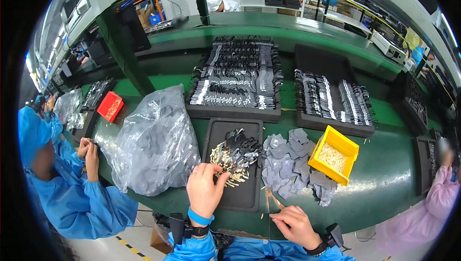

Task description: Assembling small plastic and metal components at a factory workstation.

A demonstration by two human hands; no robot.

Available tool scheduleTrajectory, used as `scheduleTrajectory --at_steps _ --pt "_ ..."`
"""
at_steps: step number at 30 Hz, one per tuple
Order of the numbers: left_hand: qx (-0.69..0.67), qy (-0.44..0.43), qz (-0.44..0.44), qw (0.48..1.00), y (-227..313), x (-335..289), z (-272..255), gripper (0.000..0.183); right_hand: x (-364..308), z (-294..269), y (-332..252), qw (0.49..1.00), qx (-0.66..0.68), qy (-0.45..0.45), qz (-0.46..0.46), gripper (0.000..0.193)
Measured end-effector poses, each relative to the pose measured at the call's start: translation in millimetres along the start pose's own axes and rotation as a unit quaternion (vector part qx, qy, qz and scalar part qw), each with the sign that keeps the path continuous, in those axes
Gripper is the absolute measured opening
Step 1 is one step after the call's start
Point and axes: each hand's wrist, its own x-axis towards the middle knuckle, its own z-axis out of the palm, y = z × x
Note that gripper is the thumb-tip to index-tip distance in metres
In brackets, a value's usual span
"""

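Note:
My left hand reaches over a black tray, its fingertips at a heap of small gold-tipped parts. Its thumb and fingers stand slightly apart, with no held part visible. Dark, glossy small pieces lie behind the gold ones in the same tray. To the right, low over the table's front edge, my right hand is closed, its thumb and forefinger at what look like tweezers pointing away from me. A spread of flat grey squares lies right of the tray, next to a yellow bin of small pale pieces.
A big clear bag of grey pieces stands left of the tray. Behind are black trays packed with rows of cabled parts. A red bin sits farther left. Co-workers work at both sides.

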Motion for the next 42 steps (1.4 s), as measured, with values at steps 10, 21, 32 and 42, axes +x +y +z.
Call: scheduleTrajectory --at_steps 10,21,32,42 --pt "0.079 0.045 -0.031 0.995 -4 -18 6 0.035 2 3 0 0.999 0.001 -0.028 0.022 0.012" --pt "-0.036 0.058 -0.078 0.995 -13 -19 1 0.007 3 4 1 0.999 -0.011 -0.032 0.02 0.012" --pt "0.065 0.071 -0.052 0.994 -11 -21 2 0.019 2 4 3 1.0 -0.005 -0.025 0.015 0.01" --pt "0.035 0.093 -0.003 0.995 -15 -22 6 0.012 2 4 2 1.0 -0.007 -0.023 0.009 0.011"
